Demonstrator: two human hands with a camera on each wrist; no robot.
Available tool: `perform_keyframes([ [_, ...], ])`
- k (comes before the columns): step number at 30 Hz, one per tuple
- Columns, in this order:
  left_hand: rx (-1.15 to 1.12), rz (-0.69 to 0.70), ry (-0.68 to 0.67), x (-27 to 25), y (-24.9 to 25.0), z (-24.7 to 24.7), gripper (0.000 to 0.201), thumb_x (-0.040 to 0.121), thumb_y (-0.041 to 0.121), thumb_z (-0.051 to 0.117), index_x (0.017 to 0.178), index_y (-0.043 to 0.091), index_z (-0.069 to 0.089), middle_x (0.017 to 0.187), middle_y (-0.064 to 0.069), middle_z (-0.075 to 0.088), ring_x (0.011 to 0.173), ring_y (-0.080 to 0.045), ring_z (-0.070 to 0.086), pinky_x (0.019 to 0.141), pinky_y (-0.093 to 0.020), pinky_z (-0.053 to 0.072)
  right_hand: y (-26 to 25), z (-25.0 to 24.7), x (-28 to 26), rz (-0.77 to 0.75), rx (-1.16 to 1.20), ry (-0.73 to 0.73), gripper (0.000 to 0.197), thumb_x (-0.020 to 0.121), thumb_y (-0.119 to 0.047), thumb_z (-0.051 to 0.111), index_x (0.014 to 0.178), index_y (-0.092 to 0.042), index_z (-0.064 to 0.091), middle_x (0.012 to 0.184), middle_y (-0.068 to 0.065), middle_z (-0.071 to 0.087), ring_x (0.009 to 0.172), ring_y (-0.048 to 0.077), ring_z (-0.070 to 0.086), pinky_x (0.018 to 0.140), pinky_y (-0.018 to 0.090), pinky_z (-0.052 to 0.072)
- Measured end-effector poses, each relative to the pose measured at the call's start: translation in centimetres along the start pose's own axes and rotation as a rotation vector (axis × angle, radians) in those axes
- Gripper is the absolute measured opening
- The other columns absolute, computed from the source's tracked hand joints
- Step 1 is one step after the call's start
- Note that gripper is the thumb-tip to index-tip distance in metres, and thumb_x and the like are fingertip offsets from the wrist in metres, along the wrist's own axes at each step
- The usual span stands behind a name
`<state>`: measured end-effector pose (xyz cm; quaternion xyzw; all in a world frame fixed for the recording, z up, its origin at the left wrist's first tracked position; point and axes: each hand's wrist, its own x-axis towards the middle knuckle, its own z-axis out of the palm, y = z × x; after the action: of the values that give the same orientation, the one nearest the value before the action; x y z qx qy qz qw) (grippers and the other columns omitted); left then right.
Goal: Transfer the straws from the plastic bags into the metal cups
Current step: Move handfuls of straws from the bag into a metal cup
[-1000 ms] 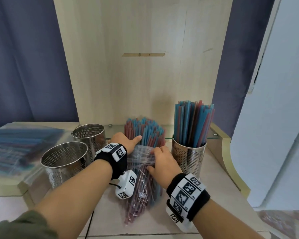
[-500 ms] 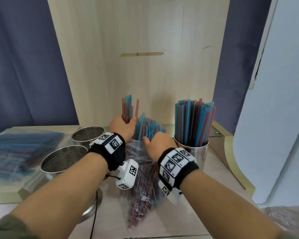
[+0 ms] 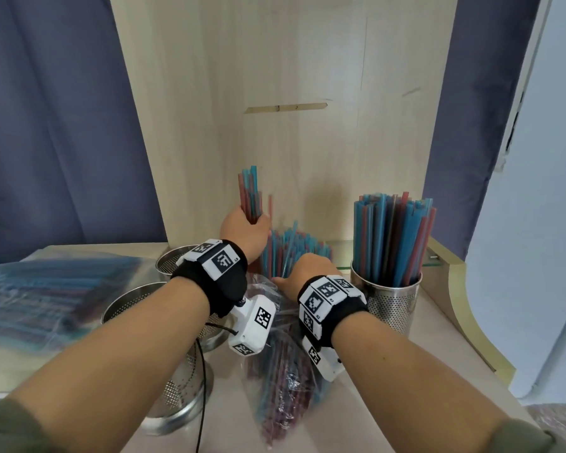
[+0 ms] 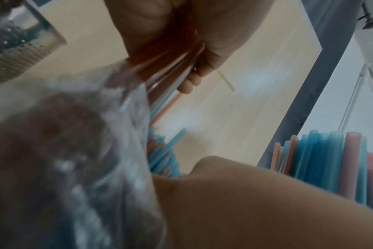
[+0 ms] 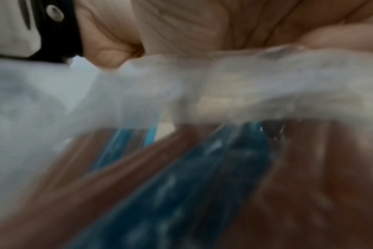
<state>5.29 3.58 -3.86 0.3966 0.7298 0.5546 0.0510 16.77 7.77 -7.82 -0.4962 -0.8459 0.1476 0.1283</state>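
My left hand (image 3: 245,230) grips a small bundle of red and blue straws (image 3: 251,196) and holds it upright above the bag's mouth; the left wrist view shows my fingers (image 4: 189,82) curled round the straws (image 4: 170,57). A clear plastic bag (image 3: 276,380) of straws lies on the counter, with its remaining straws (image 3: 294,248) fanning out of the top. My right hand (image 3: 307,273) clasps the bag near its opening; up close, my palm (image 5: 202,25) lies on the bag (image 5: 181,84). Two empty perforated metal cups (image 3: 174,400) (image 3: 167,261) stand to the left.
A third metal cup (image 3: 389,305), packed with straws (image 3: 392,237), stands right of the bag. Another full bag of straws (image 3: 46,289) lies far left. A wooden panel (image 3: 275,93) rises behind, and a raised curved rim (image 3: 464,305) bounds the counter on the right.
My left hand has closed on a bundle of straws and drawn it upward out of the bag. My right hand has shifted up toward the bag's mouth and holds it down.
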Motion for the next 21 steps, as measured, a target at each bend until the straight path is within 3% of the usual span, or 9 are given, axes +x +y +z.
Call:
perform_keyframes([
  [2,-0.079,0.022,0.05,0.5,0.5,-0.4,0.033,0.087,0.029,0.055,0.105,0.002,0.063,0.093,-0.013,0.071,0.087,-0.034,0.067,0.078,-0.037,0.055,-0.2,0.0,0.1,-0.007,-0.007,-0.02,0.048,0.083,-0.056,0.068,0.079,-0.009,0.059,0.068,0.003,0.058,0.071,0.023,0.064,0.07,0.033,0.058],
  [5,-0.171,0.044,0.1,1.2,0.8,-1.1,0.03,0.086,0.029,0.054,0.1,0.003,0.058,0.077,-0.007,0.068,0.073,-0.028,0.065,0.08,-0.047,0.057,-0.1,-0.2,0.5,0.047,0.127,-0.065,0.044,0.084,-0.048,0.071,0.069,-0.01,0.054,0.065,0.003,0.057,0.06,0.019,0.058,0.058,0.028,0.05],
  [8,-0.215,0.072,0.122,1.3,0.8,-1.4,0.016,0.089,0.024,0.053,0.095,0.009,0.052,0.07,-0.002,0.062,0.064,-0.023,0.059,0.076,-0.046,0.057,0.4,-0.3,0.6,0.132,0.278,-0.047,0.044,0.083,-0.045,0.072,0.067,-0.009,0.052,0.063,0.003,0.056,0.053,0.017,0.053,0.046,0.024,0.041],
  [10,-0.232,0.078,0.125,1.2,0.8,-1.4,0.012,0.092,0.022,0.053,0.094,0.01,0.05,0.071,-0.001,0.061,0.063,-0.019,0.058,0.073,-0.04,0.055,0.7,-0.2,0.5,0.191,0.397,-0.017,0.042,0.084,-0.042,0.071,0.067,-0.009,0.052,0.062,0.004,0.055,0.052,0.017,0.052,0.045,0.024,0.04],
  [13,-0.24,0.1,0.118,1.1,0.7,-1.5,0.011,0.095,0.02,0.051,0.098,0.009,0.05,0.074,-0.001,0.061,0.064,-0.016,0.058,0.068,-0.033,0.053,1.2,-0.4,0.7,0.218,0.543,0.012,0.034,0.088,-0.038,0.067,0.08,-0.007,0.058,0.063,0.004,0.055,0.053,0.019,0.052,0.05,0.027,0.043],
  [17,-0.239,0.156,0.126,0.9,0.9,-1.9,0.011,0.096,0.019,0.051,0.101,0.01,0.049,0.078,-0.001,0.061,0.066,-0.01,0.059,0.052,-0.013,0.044,1.2,-0.8,1.0,0.202,0.606,0.048,0.036,0.09,-0.04,0.061,0.102,-0.006,0.056,0.076,0.006,0.061,0.067,0.023,0.059,0.067,0.033,0.052],
  [19,-0.269,0.178,0.123,0.9,1.2,-2.1,0.011,0.096,0.019,0.051,0.102,0.01,0.049,0.077,-0.001,0.061,0.066,-0.012,0.058,0.056,-0.017,0.048,0.8,-1.1,1.2,0.191,0.61,0.079,0.038,0.089,-0.042,0.062,0.102,-0.007,0.06,0.085,0.008,0.065,0.08,0.029,0.064,0.076,0.037,0.056],
  [21,-0.301,0.184,0.129,1.1,1.5,-2.4,0.01,0.096,0.02,0.051,0.101,0.012,0.049,0.076,0.0,0.061,0.068,-0.014,0.059,0.07,-0.03,0.054,0.3,-1.3,1.4,0.164,0.619,0.13,0.038,0.088,-0.046,0.061,0.101,-0.01,0.063,0.091,0.009,0.068,0.089,0.032,0.064,0.082,0.042,0.056],
])
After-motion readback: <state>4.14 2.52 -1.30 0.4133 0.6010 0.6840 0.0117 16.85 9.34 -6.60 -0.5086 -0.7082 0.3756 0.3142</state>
